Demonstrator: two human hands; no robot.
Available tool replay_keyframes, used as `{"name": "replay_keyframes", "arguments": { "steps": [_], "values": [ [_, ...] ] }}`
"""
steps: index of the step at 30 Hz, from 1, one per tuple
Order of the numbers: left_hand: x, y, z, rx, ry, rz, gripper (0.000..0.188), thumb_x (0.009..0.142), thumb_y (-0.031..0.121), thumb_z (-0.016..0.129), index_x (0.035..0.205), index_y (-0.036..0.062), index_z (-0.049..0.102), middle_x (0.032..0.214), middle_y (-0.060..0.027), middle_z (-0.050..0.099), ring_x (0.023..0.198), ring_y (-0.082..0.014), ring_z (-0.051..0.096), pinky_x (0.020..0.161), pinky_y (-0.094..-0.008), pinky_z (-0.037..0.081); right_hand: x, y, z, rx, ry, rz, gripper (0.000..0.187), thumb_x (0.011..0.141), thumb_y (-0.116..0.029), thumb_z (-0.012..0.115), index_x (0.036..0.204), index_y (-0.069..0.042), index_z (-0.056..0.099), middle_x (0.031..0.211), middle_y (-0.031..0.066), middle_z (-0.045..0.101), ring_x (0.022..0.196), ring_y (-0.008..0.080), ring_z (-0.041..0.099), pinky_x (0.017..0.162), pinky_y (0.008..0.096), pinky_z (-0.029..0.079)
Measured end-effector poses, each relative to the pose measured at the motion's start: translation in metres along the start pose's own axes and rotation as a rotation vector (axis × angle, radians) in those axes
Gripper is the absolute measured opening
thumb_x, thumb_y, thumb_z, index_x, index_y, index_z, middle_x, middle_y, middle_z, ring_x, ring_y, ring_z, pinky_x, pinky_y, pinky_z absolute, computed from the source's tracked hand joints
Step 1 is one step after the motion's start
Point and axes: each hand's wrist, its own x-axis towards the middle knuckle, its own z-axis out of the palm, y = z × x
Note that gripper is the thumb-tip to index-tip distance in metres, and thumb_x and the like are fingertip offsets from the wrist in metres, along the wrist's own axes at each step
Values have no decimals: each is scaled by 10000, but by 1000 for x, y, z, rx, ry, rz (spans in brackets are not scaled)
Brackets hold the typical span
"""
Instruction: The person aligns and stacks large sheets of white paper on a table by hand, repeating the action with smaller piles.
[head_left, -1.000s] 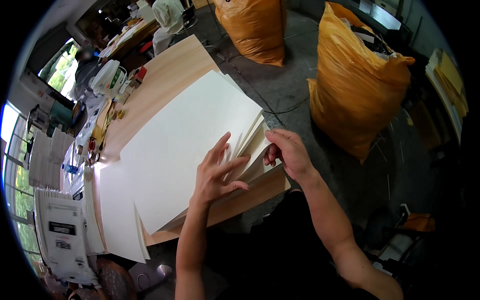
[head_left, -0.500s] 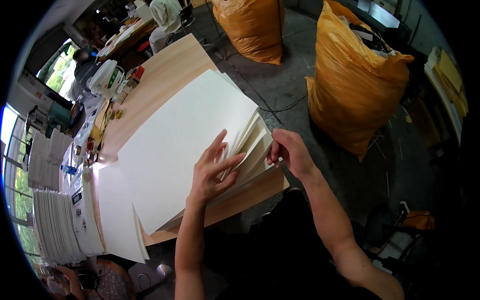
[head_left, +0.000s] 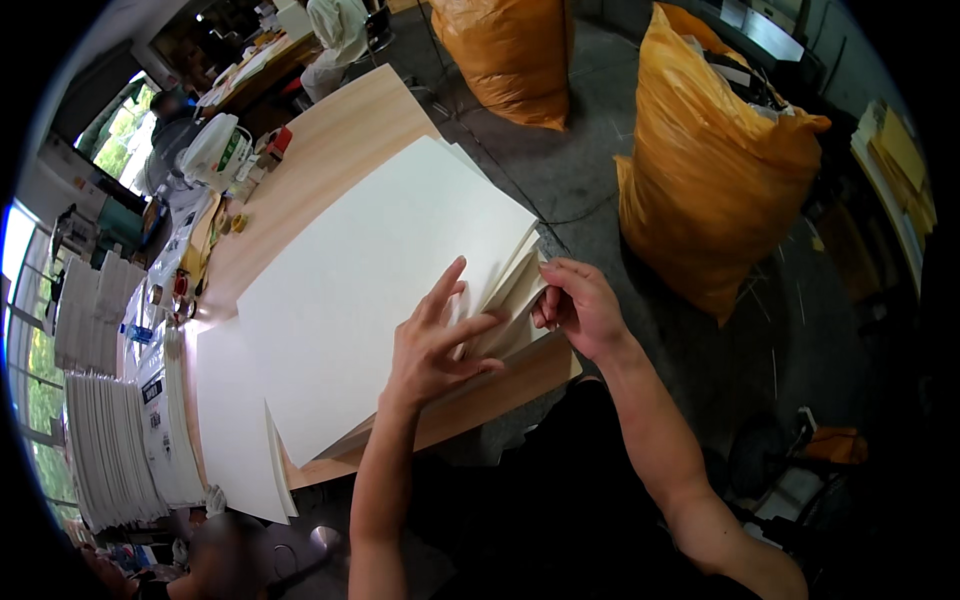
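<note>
Large white sheets [head_left: 350, 260] lie in a loose stack across the near end of the table, their right corners lifted and fanned apart. My right hand [head_left: 580, 305] pinches the corner of one or more of these sheets between thumb and fingers. Against the raised edges rests my left hand [head_left: 437, 340], its fingers spread, with some fingertips reaching in among the fanned sheets. How many sheets the right hand holds is hidden. Another batch of white sheets [head_left: 235, 425] sticks out past the table's edge at the left.
The wooden table [head_left: 340, 120] runs away to the upper left, with a white bucket [head_left: 215, 150] and tape rolls [head_left: 238, 222] along its far side. Tall paper stacks [head_left: 110, 450] stand at left. Full orange sacks [head_left: 715, 170] are on the floor at right. Other people are nearby.
The lifted sheet corners have bent further up and to the right between my hands. My left hand has shifted slightly right. At the lower left, another person has moved.
</note>
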Motion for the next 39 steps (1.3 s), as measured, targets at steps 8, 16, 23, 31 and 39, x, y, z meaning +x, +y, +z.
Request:
{"name": "replay_keyframes", "arguments": {
  "steps": [8,16,23,31,39],
  "values": [
    [-1,-7,1,-126,-27,-47,599,582,168,964,1152,253,799,1560,-153,505,1235,-378,664,1001,-493,591,-4,-5,0,-73,7,-2,371,1059,-226,566,718,-80,563,624,55,590,593,186,632,530,295,458],
    [-2,1,6,-97,56,-49,488,829,-59,659,1183,251,789,1595,-241,433,1212,-428,680,972,-512,597,-6,2,1,-746,112,-216,396,1016,-295,646,693,-96,534,606,7,544,575,147,616,521,284,439],
    [2,4,-2,-1,-21,23,442,717,143,893,1133,253,792,1601,-205,437,1228,-411,670,968,-498,603,-1,-6,7,-129,11,-19,378,1045,-243,613,699,-103,556,617,24,592,580,144,641,529,267,441],
    [0,-2,-1,-78,-35,-22,591,592,99,944,1146,237,792,1583,-199,462,1243,-389,663,993,-495,596,-5,-2,4,-126,35,-42,389,1045,-265,625,699,-101,551,616,17,574,571,134,631,520,264,439],
    [-4,-10,9,-13,103,69,402,844,35,747,1170,267,785,1622,-252,381,1236,-399,670,891,-462,628,-1,-3,4,-118,31,-28,381,1035,-224,627,690,-94,533,598,18,552,567,147,627,506,277,428]
  ]
}}
